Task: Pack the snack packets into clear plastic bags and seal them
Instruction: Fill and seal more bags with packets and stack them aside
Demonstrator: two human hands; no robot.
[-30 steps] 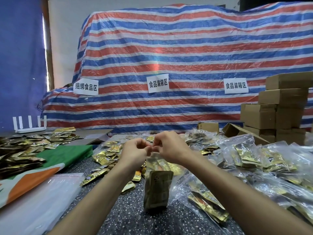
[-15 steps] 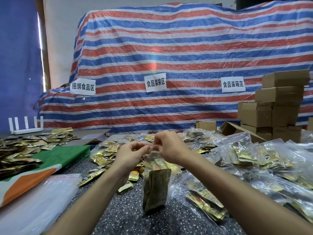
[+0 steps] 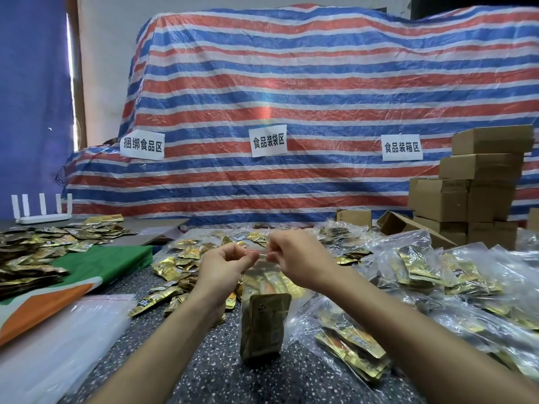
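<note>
A clear plastic bag [image 3: 264, 322] filled with gold snack packets hangs upright over the speckled table [image 3: 180, 371]. My left hand [image 3: 223, 268] pinches the bag's top strip at its left end. My right hand [image 3: 296, 258] pinches the same strip at its right end. The two hands are a short way apart along the red seal line. Loose gold snack packets [image 3: 175, 266] lie scattered on the table behind my hands.
Filled clear bags [image 3: 431, 275] are heaped at the right. A stack of flat empty bags [image 3: 58, 339] lies at the near left. More packets [image 3: 32, 252] cover the far left by a green and orange cloth [image 3: 96, 266]. Cardboard boxes [image 3: 481, 182] are stacked at the back right.
My hands, close together on the bag's top a second ago, have drawn apart along the seal strip. The bag still hangs in the same place.
</note>
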